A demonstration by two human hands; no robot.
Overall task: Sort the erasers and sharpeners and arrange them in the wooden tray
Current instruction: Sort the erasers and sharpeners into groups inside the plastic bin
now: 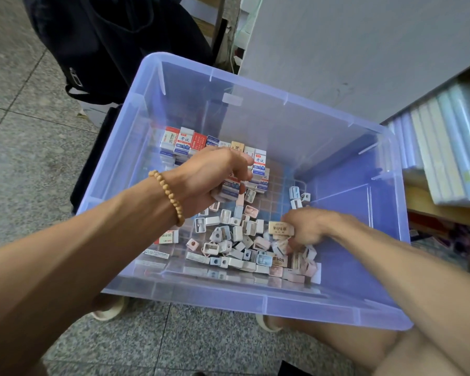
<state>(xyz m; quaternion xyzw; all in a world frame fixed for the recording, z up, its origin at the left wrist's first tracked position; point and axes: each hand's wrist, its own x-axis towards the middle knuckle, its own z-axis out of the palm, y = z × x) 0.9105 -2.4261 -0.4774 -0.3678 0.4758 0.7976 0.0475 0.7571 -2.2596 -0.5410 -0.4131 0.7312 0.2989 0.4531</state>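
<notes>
Your left grip (215, 172) curls round boxed erasers (229, 189) beside the upright row (198, 141); your right grip (307, 229) pinches a tan eraser (280, 228) over loose sharpeners (228, 240). All lie in a translucent bin (337, 158) on speckled stone floor (25, 145), a black bag (106, 44) behind, shelved folders (445, 147) to your right.

boxed erasers (190, 142) stacked upright, pastel sharpeners (228, 240) apparently loose, jumbled nearer
</notes>
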